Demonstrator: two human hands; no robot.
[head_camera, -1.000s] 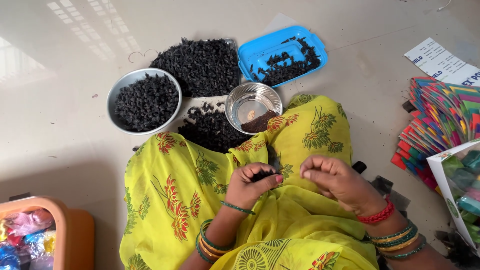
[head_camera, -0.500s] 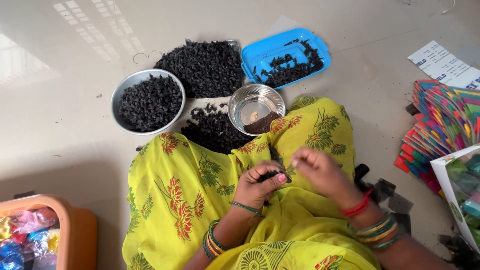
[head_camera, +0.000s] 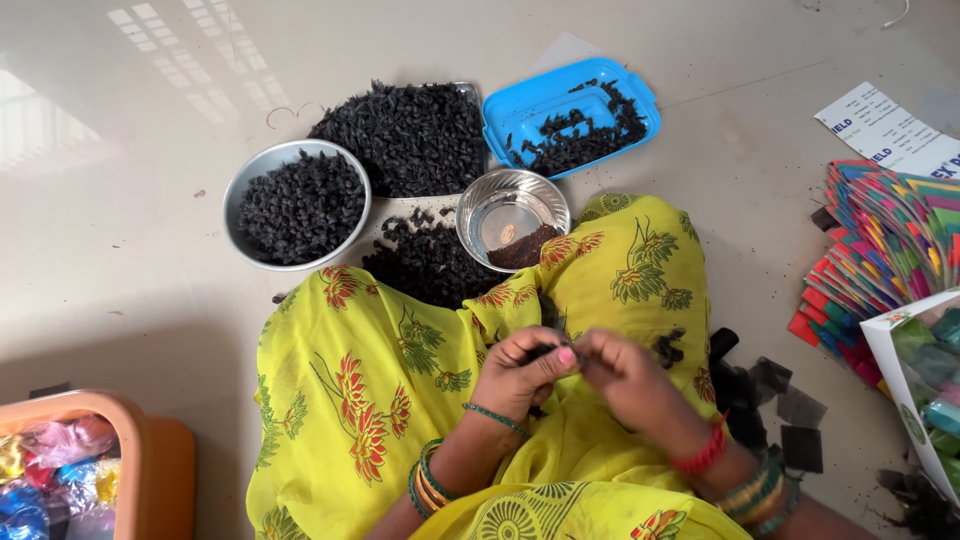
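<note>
Over a pale floor (head_camera: 120, 250), a small black piece (head_camera: 545, 352) is pinched crosswise between left hand (head_camera: 520, 372) and right hand (head_camera: 625, 375). Both hands' fingers are curled together on it above the yellow cloth (head_camera: 400, 370).

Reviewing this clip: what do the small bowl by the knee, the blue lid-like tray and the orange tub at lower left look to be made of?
Small bowl: apparently polished steel, with bright mirror-like reflections on its wall.
Blue tray: likely moulded plastic, uniform glossy colour with rounded corners and a raised rim.
Orange tub: probably plastic too, thick smooth matt-looking rim.
Both hands, left hand and right hand, pinch a small dark piece; its material cannot be told.
</note>
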